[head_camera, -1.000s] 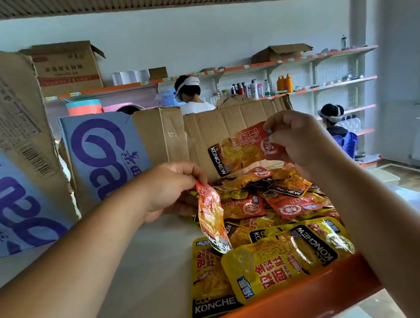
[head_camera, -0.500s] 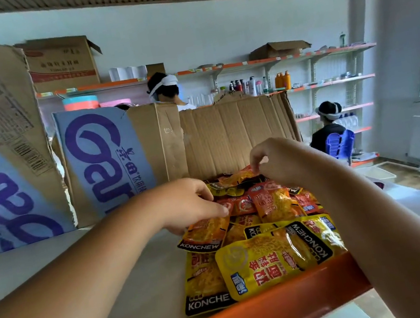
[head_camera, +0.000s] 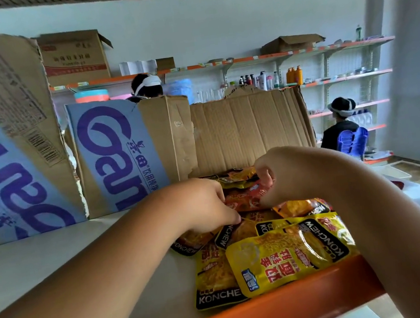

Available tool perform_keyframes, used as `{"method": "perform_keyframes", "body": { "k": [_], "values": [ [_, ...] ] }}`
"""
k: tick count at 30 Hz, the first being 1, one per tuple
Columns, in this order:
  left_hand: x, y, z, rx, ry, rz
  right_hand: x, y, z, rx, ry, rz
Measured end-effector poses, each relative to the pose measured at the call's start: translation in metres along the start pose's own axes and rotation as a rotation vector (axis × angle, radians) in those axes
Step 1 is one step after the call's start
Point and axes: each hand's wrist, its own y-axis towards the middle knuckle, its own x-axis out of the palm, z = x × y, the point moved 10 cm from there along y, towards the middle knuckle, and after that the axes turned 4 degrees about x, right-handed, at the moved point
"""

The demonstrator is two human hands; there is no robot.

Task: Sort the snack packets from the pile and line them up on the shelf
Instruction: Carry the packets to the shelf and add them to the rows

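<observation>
As both hands were down in the pile [head_camera: 300,206] at inspection, the snack packets lay heaped on the shelf [head_camera: 55,263], right of centre, from its orange front edge back to the rear.

Right hand [head_camera: 287,174]: fingers curled, thumb and forefinger pinching a red packet [head_camera: 247,198] at the middle of the pile.

Left hand [head_camera: 202,206]: knuckles up, fingers bent down onto an orange packet [head_camera: 193,240] at the pile's left side. The fingertips touched it, but whether they gripped it or merely pressed on it could not be told.

Two packets lay flat at the front edge, overlapping. The upper yellow packet [head_camera: 286,259] lay crosswise, with one end beside the right forearm. The lower yellow packet [head_camera: 215,275] lay lengthwise, its black band at the edge. Further packets — orange and yellow — overlapped between these and the hands.

Behind the pile stood a plain cardboard flap [head_camera: 250,128]. To its left, along the rear of the shelf, stood two printed boxes — one [head_camera: 121,155] beside the flap, the other [head_camera: 5,148] toward the left end. Beyond them, a person in black [head_camera: 340,128] faced wall racks.
</observation>
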Motion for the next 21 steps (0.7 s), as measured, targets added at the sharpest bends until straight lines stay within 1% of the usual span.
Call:
{"method": "perform_keyframes", "body": {
  "k": [2, 5, 8, 15, 21],
  "values": [
    [0.001, 0.0, -0.002, 0.015, 0.022, -0.046, -0.008, 0.002, 0.003, -0.031, 0.094, 0.084],
    [0.002, -0.001, -0.008, 0.021, 0.013, -0.096, -0.022, 0.003, 0.004, -0.089, 0.17, 0.22],
    [0.005, 0.001, -0.013, 0.021, 0.034, -0.14, -0.03, 0.001, 0.004, -0.134, 0.254, 0.286],
    [0.003, -0.005, -0.011, 0.044, 0.078, -0.219, -0.036, 0.001, 0.007, -0.169, 0.293, 0.334],
    [-0.006, -0.012, -0.004, 0.112, 0.084, -0.15, -0.041, 0.001, 0.004, -0.166, 0.309, 0.372]
  ]
}}
